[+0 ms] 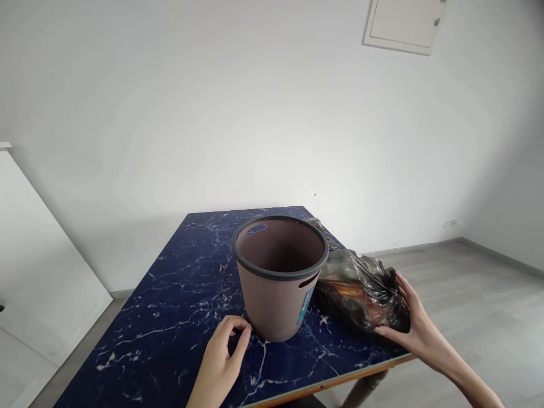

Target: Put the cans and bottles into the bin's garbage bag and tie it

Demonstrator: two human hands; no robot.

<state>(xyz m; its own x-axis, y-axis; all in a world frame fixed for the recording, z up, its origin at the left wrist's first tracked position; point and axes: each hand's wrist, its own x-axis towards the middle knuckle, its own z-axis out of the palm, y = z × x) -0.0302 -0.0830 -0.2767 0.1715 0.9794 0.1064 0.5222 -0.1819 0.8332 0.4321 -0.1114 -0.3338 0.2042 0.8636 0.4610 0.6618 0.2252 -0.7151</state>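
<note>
A brown plastic bin (274, 294) with a dark grey rim and cut-out handles stands upright and empty on a dark blue marbled table (170, 294). My left hand (223, 357) rests on the table at the bin's base, fingers curled with thumb and forefinger close together; whether they pinch anything I cannot make out. To the bin's right lies a dark, crumpled translucent plastic bag (361, 289) with coloured contents. My right hand (414, 323) grips the bag's near end, fingers wrapped over it at the table's right edge.
The table's wooden front edge (331, 385) runs close below my hands. A white wall stands behind, with a white panel (402, 25) high up. Grey floor (476, 306) lies to the right, and a white slanted board (38, 272) leans at the left.
</note>
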